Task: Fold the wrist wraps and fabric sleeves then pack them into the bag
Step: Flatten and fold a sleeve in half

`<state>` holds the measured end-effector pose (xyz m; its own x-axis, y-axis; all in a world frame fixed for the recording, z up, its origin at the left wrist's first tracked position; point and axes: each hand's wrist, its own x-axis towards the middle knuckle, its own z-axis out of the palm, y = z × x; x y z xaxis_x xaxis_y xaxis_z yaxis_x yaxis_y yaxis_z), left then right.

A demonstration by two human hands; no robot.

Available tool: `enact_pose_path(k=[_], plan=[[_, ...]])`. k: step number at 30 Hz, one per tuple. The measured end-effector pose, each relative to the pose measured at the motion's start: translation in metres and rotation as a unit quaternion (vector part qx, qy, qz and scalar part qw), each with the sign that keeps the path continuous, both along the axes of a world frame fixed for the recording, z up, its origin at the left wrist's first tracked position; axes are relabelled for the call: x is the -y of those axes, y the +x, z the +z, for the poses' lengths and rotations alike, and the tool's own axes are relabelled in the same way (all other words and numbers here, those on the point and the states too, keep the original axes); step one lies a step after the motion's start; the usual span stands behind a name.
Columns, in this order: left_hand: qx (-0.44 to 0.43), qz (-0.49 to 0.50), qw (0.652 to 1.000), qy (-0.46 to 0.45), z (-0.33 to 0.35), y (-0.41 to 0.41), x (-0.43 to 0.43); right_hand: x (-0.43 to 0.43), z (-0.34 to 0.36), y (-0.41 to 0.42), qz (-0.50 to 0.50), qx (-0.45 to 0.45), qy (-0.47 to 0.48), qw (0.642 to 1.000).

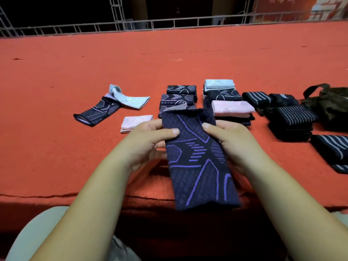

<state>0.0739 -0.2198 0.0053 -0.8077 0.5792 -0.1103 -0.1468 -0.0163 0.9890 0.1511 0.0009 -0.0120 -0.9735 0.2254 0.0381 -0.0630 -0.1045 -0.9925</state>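
Red cloth tabletop [75, 63], metal railing [169, 22] behind; left hand [150, 141] and right hand [232, 140] pinch a navy sleeve [199, 166].

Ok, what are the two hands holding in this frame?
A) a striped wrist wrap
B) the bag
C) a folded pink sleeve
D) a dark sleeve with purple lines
D: the left hand and the right hand each grip one side of the dark sleeve with purple lines, thumbs on top, while the folded pink sleeve lies untouched on the red table.
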Motion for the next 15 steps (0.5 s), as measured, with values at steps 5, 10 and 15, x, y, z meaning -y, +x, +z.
enact_pose_path(k=[5,10,15], plan=[[-0.027,0.025,0.997,-0.062,-0.031,-0.012,-0.003,-0.015,-0.027,-0.009,0.032,0.056,0.131,0.989],[-0.071,0.029,0.994,-0.083,-0.039,-0.020,-0.005,-0.027,-0.030,-0.011,0.078,0.064,0.138,0.985],[-0.112,0.055,0.991,-0.051,-0.046,-0.027,-0.004,-0.032,-0.035,-0.015,0.087,0.046,0.117,0.988]])
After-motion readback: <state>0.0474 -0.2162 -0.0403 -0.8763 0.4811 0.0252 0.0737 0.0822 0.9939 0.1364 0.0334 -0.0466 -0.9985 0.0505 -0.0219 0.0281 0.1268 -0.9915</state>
